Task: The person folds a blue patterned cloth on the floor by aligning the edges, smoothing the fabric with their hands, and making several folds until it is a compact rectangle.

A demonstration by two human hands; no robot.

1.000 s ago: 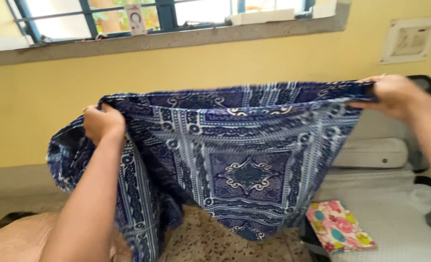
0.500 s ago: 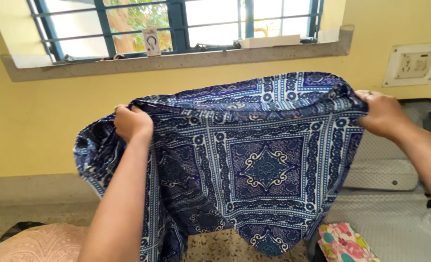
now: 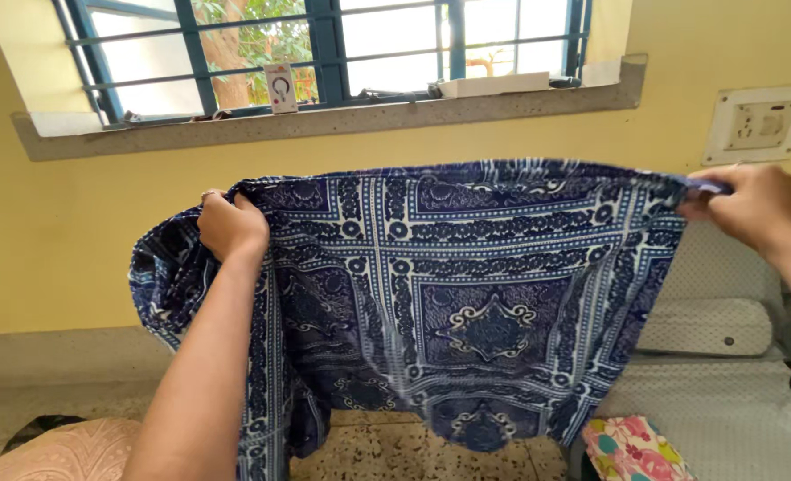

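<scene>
Left hand (image 3: 231,224) is fisted on the top edge of the blue patterned cloth (image 3: 467,303), fingers closed tight around a bunch of fabric; a loose fold hangs past it to the left. The cloth is held up in the air, spread between both hands in front of the yellow wall (image 3: 57,267) below the window sill (image 3: 324,120), its lower hem hanging above the speckled floor (image 3: 386,450), not touching it as far as I can tell. Right hand (image 3: 752,209) pinches the opposite top corner, fingers narrow and closed on the edge.

To do this well, judging from the frame: keep the top edge taut and level, since it bows a little in the middle. Left grip is in from the true corner, so sliding out to the corner would square it. Keep the hem off the floor and clear of the floral item (image 3: 631,450) at lower right and the white dotted case (image 3: 716,325) behind.
</scene>
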